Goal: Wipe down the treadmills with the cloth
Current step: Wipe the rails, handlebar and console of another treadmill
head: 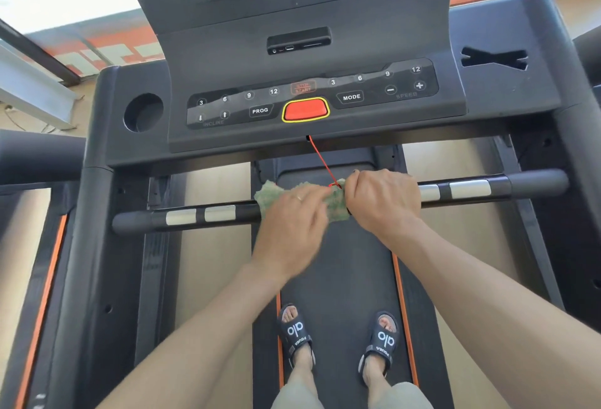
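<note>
Dark slide sandals point(338, 337) on both feet, pale floor point(579, 8), and an orange-and-white wall band point(107, 47).

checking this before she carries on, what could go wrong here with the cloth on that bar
1. The red cord from the console runs down into the cloth by the right hand; a wipe could snag it and tug it loose.
2. The left hand is blurred, so it moves fast; it might slip off the bar.
3. The person stands on the belt in open sandals, with the red button close above.
</note>
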A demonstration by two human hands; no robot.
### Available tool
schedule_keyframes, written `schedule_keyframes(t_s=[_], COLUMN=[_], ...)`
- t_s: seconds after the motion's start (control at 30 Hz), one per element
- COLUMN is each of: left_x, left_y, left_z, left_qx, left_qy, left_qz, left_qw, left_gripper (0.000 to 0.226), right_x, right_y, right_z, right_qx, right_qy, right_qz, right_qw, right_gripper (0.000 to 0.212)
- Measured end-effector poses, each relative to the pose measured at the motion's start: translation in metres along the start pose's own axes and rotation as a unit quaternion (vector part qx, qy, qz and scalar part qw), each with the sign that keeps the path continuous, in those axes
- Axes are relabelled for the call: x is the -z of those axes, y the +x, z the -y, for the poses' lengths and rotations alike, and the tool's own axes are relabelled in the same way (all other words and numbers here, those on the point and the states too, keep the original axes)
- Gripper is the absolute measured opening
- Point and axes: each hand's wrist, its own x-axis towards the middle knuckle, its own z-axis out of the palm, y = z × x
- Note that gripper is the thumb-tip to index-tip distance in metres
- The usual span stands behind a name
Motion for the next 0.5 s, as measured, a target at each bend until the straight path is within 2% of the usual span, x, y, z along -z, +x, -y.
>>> schedule_keyframes(t_s=[0.07, 0.1, 0.17, 0.23, 0.4, 0.5], left_x=[0.012, 0.012, 0.004, 0.000, 0.003, -0.002], left_y=[0.031, 0.044, 0.055, 0.055, 0.057, 0.052], left_z=[0.007, 0.010, 0.014, 0.015, 0.018, 0.020], left_qx=[0.081, 0.072, 0.007, 0.003, -0.071, -0.102], left_qy=[-0.064, -0.020, 0.096, 0.136, 0.217, 0.256], left_qz=[0.029, 0.076, 0.164, 0.217, 0.223, 0.188], left_qw=[0.994, 0.994, 0.982, 0.967, 0.948, 0.943], left_gripper=[0.027, 0.032, 0.045, 0.050, 0.054, 0.054], right_x=[-0.001, -0.001, -0.002, -0.002, -0.004, -0.001], right_y=[0.000, 0.000, 0.000, -0.001, 0.000, -0.001], right_z=[0.000, 0.000, -0.001, -0.002, -0.002, -0.003], right_qx=[0.001, 0.005, 0.013, 0.013, 0.029, 0.024], right_qy=[0.005, 0.008, 0.007, 0.012, 0.019, 0.032], right_qz=[-0.014, -0.017, -0.016, -0.021, -0.024, -0.028], right_qw=[1.000, 1.000, 1.000, 1.000, 0.999, 0.999], right_gripper=[0.050, 0.051, 0.052, 0.049, 0.043, 0.052])
